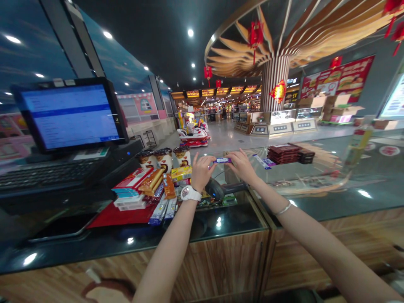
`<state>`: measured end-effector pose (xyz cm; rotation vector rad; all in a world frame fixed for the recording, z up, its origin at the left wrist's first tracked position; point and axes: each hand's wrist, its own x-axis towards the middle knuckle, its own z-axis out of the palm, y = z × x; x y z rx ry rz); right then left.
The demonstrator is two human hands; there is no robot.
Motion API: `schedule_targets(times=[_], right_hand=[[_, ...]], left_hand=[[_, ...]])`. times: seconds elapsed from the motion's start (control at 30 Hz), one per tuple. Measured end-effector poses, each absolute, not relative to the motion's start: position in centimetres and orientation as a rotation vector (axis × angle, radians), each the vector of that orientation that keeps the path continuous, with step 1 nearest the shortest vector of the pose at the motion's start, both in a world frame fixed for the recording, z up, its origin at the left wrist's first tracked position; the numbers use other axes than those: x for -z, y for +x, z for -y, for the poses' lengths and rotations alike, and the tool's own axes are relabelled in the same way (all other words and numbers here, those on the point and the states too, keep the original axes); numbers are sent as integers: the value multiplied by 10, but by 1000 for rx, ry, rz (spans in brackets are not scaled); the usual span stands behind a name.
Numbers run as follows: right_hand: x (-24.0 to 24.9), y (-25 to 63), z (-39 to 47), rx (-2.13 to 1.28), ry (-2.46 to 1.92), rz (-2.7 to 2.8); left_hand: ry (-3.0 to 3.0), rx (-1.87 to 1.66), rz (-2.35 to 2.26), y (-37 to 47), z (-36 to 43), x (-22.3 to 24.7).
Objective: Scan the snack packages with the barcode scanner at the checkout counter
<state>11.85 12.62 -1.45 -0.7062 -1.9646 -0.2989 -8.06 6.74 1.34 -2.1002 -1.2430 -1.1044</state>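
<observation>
Over the glass counter, a small purple packet point(222, 160) is stretched level between my two hands. My left hand point(202, 169), with a white watch at the wrist, pinches its left end. At the other end, the fingers of my right hand point(242, 167) are closed on it. Just below my hands a black barcode scanner point(215, 189) rests on the counter. Left of it lies a pile of packaged snacks point(154, 181), with long blue-and-white sachets point(159, 209) at its front. Right of my hands are loose purple packets point(264, 162) beside stacked dark brown packets point(283, 153).
On the left stand a lit monitor point(74, 115) and a black keyboard point(47, 176). Several lidded cups point(163, 161) stand behind the snack pile. A red sheet point(120, 215) lies under the pile. A yellowish bottle point(356, 145) stands at the right of the counter.
</observation>
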Motion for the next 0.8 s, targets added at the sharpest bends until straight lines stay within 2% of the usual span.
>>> schedule_targets(times=[0.8], right_hand=[[20,116,-130,278,-762,2013]], left_hand=[[-2096,1103,1296,-80,-70,-11]])
